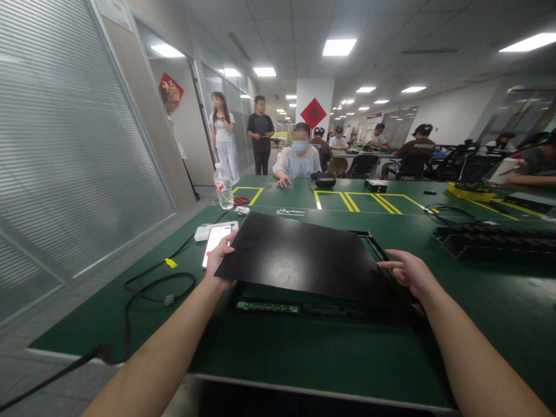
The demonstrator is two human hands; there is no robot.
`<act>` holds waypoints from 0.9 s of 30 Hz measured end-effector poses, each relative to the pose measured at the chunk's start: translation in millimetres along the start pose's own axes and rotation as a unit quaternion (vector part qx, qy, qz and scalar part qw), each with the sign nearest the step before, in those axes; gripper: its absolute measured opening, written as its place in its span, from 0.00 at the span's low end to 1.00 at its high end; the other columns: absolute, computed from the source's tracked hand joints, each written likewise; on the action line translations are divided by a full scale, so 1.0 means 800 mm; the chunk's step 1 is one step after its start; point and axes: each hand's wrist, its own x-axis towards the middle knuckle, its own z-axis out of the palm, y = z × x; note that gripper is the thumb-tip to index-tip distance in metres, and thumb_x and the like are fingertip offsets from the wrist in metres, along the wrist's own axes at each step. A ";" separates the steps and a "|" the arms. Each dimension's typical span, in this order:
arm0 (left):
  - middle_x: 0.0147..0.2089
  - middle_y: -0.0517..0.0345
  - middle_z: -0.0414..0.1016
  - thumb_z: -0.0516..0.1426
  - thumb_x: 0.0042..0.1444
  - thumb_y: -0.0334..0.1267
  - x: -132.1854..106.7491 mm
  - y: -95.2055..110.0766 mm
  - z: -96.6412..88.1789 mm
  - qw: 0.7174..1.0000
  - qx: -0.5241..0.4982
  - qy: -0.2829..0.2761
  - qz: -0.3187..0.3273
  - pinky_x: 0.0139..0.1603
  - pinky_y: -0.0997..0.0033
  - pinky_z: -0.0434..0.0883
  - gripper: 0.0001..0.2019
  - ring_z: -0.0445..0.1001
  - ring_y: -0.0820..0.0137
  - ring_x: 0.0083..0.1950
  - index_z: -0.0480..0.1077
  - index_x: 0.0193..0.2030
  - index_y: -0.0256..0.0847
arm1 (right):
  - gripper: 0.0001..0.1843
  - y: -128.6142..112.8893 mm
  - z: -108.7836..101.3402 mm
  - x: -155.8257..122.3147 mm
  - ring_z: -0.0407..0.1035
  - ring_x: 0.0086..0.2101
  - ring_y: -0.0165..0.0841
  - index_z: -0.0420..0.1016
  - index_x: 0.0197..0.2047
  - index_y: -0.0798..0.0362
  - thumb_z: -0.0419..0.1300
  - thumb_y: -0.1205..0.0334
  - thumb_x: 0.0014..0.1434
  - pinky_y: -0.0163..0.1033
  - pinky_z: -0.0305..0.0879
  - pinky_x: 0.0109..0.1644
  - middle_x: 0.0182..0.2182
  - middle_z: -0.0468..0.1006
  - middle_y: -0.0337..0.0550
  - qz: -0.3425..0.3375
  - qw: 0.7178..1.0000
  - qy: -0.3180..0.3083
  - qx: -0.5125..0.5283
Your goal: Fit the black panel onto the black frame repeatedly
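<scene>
A large flat black panel [299, 255] is tilted up over a black frame [373, 246] lying on the green table [304, 347]. My left hand [219, 258] grips the panel's left edge, fingers wrapped round it. My right hand [410, 272] is at the panel's right edge, fingers partly spread and touching or just beside it. Under the raised front edge a green circuit strip [267, 307] shows inside the frame.
A phone [215, 240] and white charger [204, 231] lie left of the panel, with black cables [156, 286] trailing. A water bottle [223, 186], scissors [240, 200] and a keyboard-like tray [495, 240] sit further off. A seated person [299, 159] faces me; others stand and sit behind.
</scene>
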 end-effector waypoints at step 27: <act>0.35 0.56 0.82 0.60 0.34 0.28 -0.005 -0.009 0.006 0.994 0.098 -0.032 -0.034 0.31 0.68 0.73 0.29 0.80 0.59 0.35 0.76 0.49 0.38 | 0.17 0.004 -0.006 0.007 0.47 0.12 0.24 0.71 0.52 0.55 0.57 0.61 0.60 0.30 0.42 0.15 0.22 0.80 0.50 -0.018 0.999 0.045 -0.013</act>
